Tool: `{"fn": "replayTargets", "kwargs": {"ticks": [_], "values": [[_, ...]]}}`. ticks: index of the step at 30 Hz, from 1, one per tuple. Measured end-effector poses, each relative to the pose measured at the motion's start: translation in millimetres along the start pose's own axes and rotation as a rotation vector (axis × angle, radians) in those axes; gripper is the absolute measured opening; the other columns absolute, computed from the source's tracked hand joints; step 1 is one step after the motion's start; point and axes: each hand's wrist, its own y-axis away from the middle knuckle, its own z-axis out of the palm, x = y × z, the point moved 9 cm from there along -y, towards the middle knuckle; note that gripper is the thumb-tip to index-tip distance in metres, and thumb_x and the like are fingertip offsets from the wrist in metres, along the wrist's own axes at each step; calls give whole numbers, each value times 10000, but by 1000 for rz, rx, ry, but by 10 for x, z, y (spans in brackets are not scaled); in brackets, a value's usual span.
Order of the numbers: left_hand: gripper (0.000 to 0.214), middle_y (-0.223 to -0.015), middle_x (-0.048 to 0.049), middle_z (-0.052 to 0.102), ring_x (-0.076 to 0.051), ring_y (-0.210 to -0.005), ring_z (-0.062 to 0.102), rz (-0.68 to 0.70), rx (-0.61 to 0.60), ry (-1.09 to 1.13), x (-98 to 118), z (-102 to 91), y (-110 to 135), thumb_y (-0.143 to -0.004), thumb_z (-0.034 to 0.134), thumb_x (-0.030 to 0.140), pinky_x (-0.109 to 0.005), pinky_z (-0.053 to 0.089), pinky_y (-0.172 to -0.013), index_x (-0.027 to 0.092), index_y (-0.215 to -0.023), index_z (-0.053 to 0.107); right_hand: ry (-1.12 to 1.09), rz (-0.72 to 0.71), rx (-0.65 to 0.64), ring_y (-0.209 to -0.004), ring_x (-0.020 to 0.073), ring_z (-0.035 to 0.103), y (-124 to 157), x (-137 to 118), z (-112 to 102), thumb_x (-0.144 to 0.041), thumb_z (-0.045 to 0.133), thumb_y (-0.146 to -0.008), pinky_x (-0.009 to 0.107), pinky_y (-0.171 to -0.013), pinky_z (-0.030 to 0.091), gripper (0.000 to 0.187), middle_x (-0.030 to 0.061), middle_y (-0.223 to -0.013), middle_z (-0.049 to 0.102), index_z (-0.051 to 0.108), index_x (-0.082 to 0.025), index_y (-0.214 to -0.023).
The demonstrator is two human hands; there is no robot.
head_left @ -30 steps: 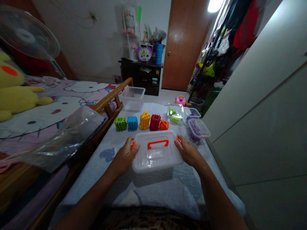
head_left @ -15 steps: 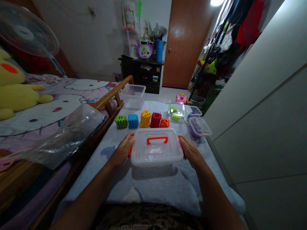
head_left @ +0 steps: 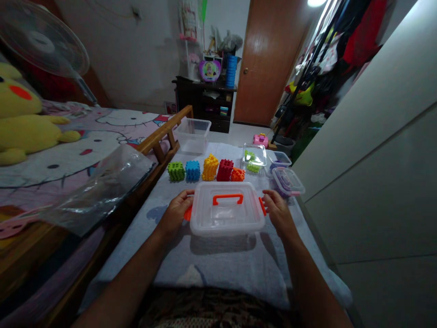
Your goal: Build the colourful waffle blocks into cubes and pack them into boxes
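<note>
A clear plastic box (head_left: pixel 227 223) with an orange handle (head_left: pixel 227 198) on its lid rests on the cloth-covered table in front of me. My left hand (head_left: pixel 177 212) curls round its left side at the orange side clip (head_left: pixel 188 212). My right hand (head_left: pixel 280 210) grips the right side at the other orange clip (head_left: pixel 262 206). Behind the box stands a row of toy block cubes: green (head_left: pixel 176 171), blue (head_left: pixel 192 170), yellow (head_left: pixel 210 166), red (head_left: pixel 225 169) and orange (head_left: pixel 238 174).
A clear tub (head_left: pixel 194 135) stands at the table's far end. Small lidded containers (head_left: pixel 254 157) (head_left: pixel 288 181) sit at the right. A bed with a wooden rail (head_left: pixel 160 136), a plastic sheet (head_left: pixel 99 187) and a yellow plush (head_left: pixel 23 123) lies left. A white cabinet (head_left: pixel 372 150) flanks the right.
The box went from raised and tilted to resting flat on the table, a little farther from me. Both hands have slid to the orange side clips.
</note>
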Motion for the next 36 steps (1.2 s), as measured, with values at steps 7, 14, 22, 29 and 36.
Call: {"fn": "replayTargets", "kwargs": {"ticks": [7,14,22,29,36], "values": [[427,-796,-23,726,-171,-606,673,-10,32,29,52,-147,-49,-714,729,335,-254,515,-551,184,-1092,599,429,-673,-219,-1074,265,551,230,-1187,469,-237,605,-891,446,-970,415,217,96,-1117,669,675,-218,-1095],[442,-786,-15,724,-168,-610,672,-20,-1,142,13,-151,-56,-689,743,297,-241,512,-540,183,-1085,582,535,-692,-418,-878,204,591,270,-1271,930,-166,569,-924,360,-855,444,130,76,-898,689,696,-186,-902],[400,-800,-3,717,-144,-589,634,17,24,141,5,-209,-77,-687,731,296,-233,487,-549,188,-1051,603,301,-606,-62,-714,159,573,221,-1386,141,-248,572,-904,289,-692,450,107,21,-811,660,668,-213,-872],[435,-805,-13,719,-136,-593,621,35,135,145,40,-412,-94,-630,755,297,-224,486,-558,158,-1029,652,359,-361,299,-647,172,617,240,-819,-751,-348,591,-866,288,-609,460,183,32,-784,689,687,-194,-893],[415,-905,-45,745,-192,-717,672,58,211,147,19,-552,-125,-598,770,306,-239,506,-595,146,-976,712,458,-277,240,-592,163,624,432,-196,-805,-367,563,-866,285,-608,471,209,33,-747,689,675,-190,-856]]}}
